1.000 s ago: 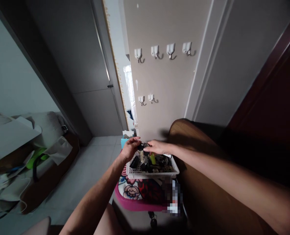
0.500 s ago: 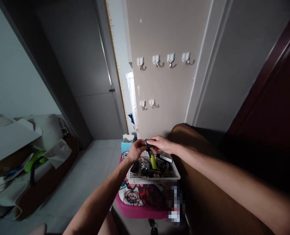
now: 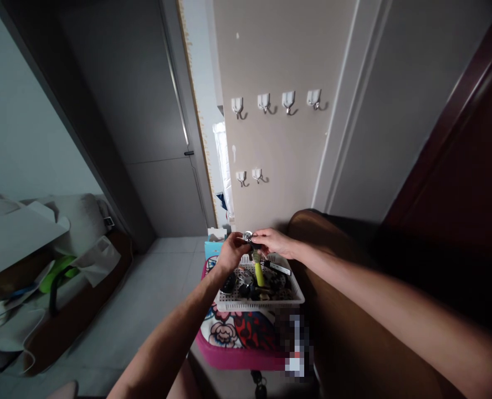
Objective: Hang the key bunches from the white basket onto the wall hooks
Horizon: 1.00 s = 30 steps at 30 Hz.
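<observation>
Over the white basket (image 3: 260, 305), my left hand (image 3: 232, 252) and my right hand (image 3: 274, 243) meet with fingers pinched on a small keychain (image 3: 248, 237). Its top is a round, shiny silver piece, and dark parts hang below, partly covered by my fingers. A yellow-green strip (image 3: 259, 274) stretches down beneath my hands into the basket; whether it joins the keychain I cannot tell. Inside the basket lie several small things, among them a black oval object (image 3: 228, 284) and a white strip (image 3: 280, 268). Many of these are too small and dark to name.
The basket rests on a flowered, pink-edged seat or case (image 3: 229, 357). White hooks (image 3: 288, 101) are fixed in two rows on the wall ahead. A blue box (image 3: 215, 246) stands behind the basket, and a brown wooden surface (image 3: 333, 288) runs along the right.
The keychain has turned and risen slightly between my fingers, so its round silver face shows more. Both hands keep their hold; the view has shifted a little.
</observation>
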Motion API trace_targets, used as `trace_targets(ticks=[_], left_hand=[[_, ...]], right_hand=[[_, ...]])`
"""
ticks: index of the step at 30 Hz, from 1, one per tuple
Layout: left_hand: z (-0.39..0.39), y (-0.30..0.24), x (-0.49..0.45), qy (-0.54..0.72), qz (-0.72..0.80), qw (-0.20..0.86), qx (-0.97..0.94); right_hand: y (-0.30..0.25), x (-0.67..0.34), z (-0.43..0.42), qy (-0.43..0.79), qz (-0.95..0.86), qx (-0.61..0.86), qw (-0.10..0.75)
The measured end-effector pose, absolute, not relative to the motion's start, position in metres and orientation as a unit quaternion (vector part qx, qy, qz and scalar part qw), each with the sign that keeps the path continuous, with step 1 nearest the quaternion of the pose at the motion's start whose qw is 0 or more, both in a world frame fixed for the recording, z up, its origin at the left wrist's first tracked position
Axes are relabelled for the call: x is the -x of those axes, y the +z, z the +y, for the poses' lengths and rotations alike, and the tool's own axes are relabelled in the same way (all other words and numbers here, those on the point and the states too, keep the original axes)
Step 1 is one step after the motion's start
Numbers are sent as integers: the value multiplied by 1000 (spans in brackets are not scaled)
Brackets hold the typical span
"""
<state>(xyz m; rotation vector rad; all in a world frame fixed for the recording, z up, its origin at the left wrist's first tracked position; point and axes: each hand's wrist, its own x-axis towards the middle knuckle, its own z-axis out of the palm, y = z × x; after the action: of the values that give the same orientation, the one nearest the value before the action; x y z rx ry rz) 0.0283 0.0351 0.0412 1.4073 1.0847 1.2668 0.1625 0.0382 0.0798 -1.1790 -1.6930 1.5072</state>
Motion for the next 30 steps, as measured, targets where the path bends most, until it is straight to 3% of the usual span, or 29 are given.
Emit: trace_targets(ticks=[4,10,17,22,25,30], left_hand=[[34,44,-28,506,472,378,-615],[33,44,-25,474,391,547,-568],[31,58,-19,494,352,657,-448],[32,64,-21,477,351,687,-420],[32,66,-23,473,332,699,-421],[34,70,-25,445,327,681,-481]], right_hand=[[84,-163,37,574,-621,450,287],[86,-165,43,565,-622,430,330],[81,-173,53,332,-708,535,319],[80,-168,44,137,-819,448,329],[79,-165,39,124,-867,370,310],[77,-165,38,155,-853,379,324]])
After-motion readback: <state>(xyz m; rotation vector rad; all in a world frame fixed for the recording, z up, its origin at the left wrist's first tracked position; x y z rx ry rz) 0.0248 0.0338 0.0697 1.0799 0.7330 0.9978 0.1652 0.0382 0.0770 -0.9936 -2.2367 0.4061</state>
